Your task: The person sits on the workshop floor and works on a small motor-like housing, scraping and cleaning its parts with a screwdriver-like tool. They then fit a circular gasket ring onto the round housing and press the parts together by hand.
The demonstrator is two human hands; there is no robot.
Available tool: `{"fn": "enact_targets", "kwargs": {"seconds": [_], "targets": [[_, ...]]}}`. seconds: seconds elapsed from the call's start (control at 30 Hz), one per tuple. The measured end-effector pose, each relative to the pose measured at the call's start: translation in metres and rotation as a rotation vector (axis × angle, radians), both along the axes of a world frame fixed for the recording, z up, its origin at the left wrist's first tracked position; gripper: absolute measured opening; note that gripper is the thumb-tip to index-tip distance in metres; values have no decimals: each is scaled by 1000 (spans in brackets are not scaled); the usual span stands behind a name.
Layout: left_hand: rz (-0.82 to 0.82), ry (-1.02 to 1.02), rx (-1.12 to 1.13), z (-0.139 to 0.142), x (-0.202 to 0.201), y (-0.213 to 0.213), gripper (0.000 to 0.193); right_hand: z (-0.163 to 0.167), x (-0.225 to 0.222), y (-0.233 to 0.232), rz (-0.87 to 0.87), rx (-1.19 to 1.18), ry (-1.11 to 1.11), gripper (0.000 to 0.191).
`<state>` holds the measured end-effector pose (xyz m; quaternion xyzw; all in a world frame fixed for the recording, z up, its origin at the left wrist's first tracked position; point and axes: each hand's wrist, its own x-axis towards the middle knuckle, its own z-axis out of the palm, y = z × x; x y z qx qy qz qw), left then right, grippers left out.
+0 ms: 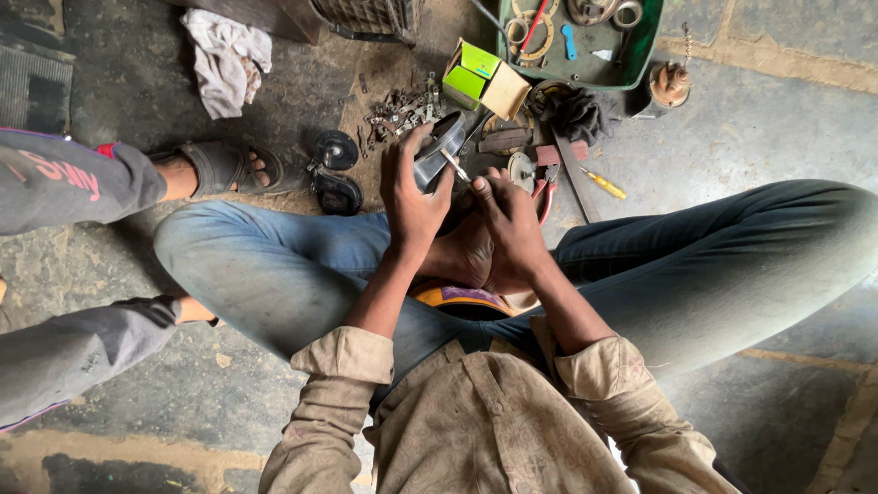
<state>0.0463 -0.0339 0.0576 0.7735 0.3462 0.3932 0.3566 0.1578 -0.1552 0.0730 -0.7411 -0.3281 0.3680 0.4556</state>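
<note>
1. Dark metal part [442, 146], curved and shiny along one edge, sits gripped in the left hand [412, 197], raised above the crossed legs in blue jeans [274, 265] of the person sitting on the floor [768, 128].
2. Left fingers [409, 146] are curled around the near side of the part, pressed onto it.
3. Right hand [508, 215] lies just beside the left, its fingers [482, 186] pinching a thin tool [455, 166] whose tip touches the part.
4. Beyond the hands, on the floor, lie a pile of small metal bits [402, 110], two round black parts [335, 169], red-handled pliers [546, 194] and a yellow-handled screwdriver [604, 184].
5. Farther off stand a green and tan cardboard box [485, 78] and a green tray [645, 46] holding rings and tools, with a dark rag [576, 114] just below it.
6. A white cloth [224, 59] lies at the upper left.
7. Another person's legs in grey trousers [64, 183], with a sandalled foot [219, 167], enter from the left.
</note>
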Motion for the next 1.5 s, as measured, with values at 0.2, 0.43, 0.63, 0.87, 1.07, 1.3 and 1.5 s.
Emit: {"fn": "enact_targets", "kwargs": {"seconds": [0.2, 0.43, 0.63, 0.87, 1.07, 1.3, 1.5], "targets": [[17, 11, -9, 0, 0, -1, 59, -9, 2, -1, -48, 57, -99, 40], [16, 16, -43, 1, 1, -1, 59, -10, 2, 1, -61, 69, 193, 40], [-1, 23, 38, -2, -2, -1, 59, -14, 2, 1, 29, 215, -230, 37], [89, -95, -349, -22, -11, 16, 47, -36, 55, 8, -85, -63, -78, 33], [13, -605, -1011, -33, -20, 41, 30, -79, 113, 25, -531, -532, -407, 33], [-72, -1132, -1541, -44, -28, 38, 24, -94, 107, 28, -554, -583, -443, 40], [-102, -1092, -1777, -57, -57, -29, 36, -91, 138, 53, -412, -214, -634, 31]]}}
